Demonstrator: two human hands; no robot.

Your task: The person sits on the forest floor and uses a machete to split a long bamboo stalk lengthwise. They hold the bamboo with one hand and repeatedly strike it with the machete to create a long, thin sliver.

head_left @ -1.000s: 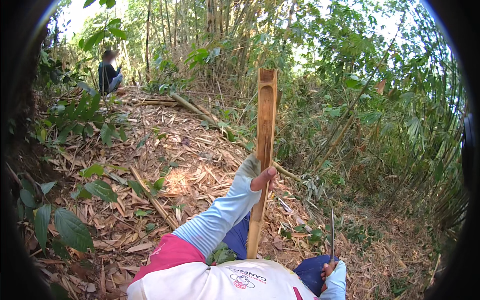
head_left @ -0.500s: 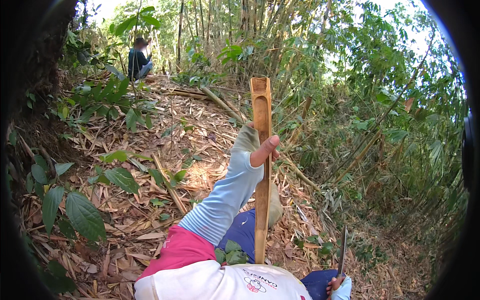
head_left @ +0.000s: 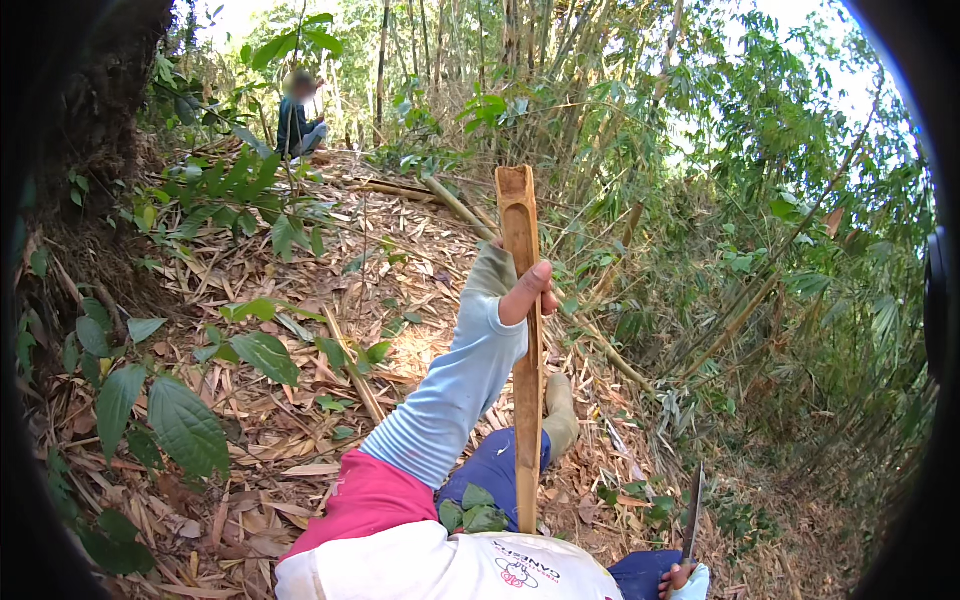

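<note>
My left hand (head_left: 527, 292) is closed around the upper half of a split bamboo piece (head_left: 526, 380), thumb across its front. The bamboo stands upright before my body, its hollow inner face toward me and a node wall near the top. Its lower end rests against my white shirt or lap. Down at the lower right, my right hand (head_left: 677, 580) grips the handle of a machete (head_left: 693, 512), whose dark blade points upward. The blade is well apart from the bamboo. Part of the right hand is cut off by the sleeve and lower edge.
Dry leaves (head_left: 300, 390) cover the sloping ground. Leafy plants (head_left: 185, 425) grow at the left beside an earth bank (head_left: 85, 190). A fallen bamboo pole (head_left: 460, 208) lies beyond my hand. Bamboo thicket (head_left: 760, 260) fills the right. Another person (head_left: 298, 120) sits far back at left.
The view has shifted slightly, so the background sits further right and a little lower. The bamboo's top leans slightly more to the left. Both hands keep their holds.
</note>
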